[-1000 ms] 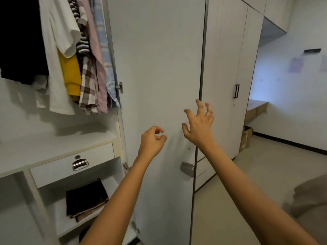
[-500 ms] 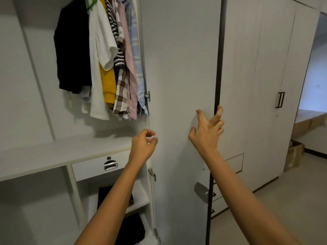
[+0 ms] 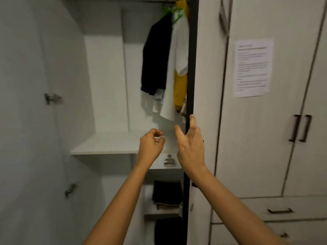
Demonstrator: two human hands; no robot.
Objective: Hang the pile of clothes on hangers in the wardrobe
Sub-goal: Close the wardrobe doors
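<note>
The wardrobe stands partly open. Inside hang a black garment (image 3: 155, 55), a white shirt (image 3: 177, 68) and a yellow garment (image 3: 180, 89) on green hangers (image 3: 174, 12). The right wardrobe door (image 3: 208, 85) covers the other hanging clothes; its black edge runs down the middle of the view. My right hand (image 3: 191, 145) grips that edge at waist height, thumb on the inner side. Just to its left my left hand (image 3: 150, 145) floats in front of the shelf (image 3: 115, 144), fingers curled on nothing. No pile of clothes is in view.
The left door (image 3: 26, 121) stands swung open with hinges showing. Below the shelf are a drawer with a metal handle (image 3: 169, 162) and folded dark clothes (image 3: 167, 193). A paper notice (image 3: 253, 68) is stuck on the neighbouring wardrobe, which has black handles (image 3: 300, 128).
The view has swung left to face the wardrobe. The right door has swung across the striped, plaid and pink shirts. My right hand went from flat on the door to gripping its edge.
</note>
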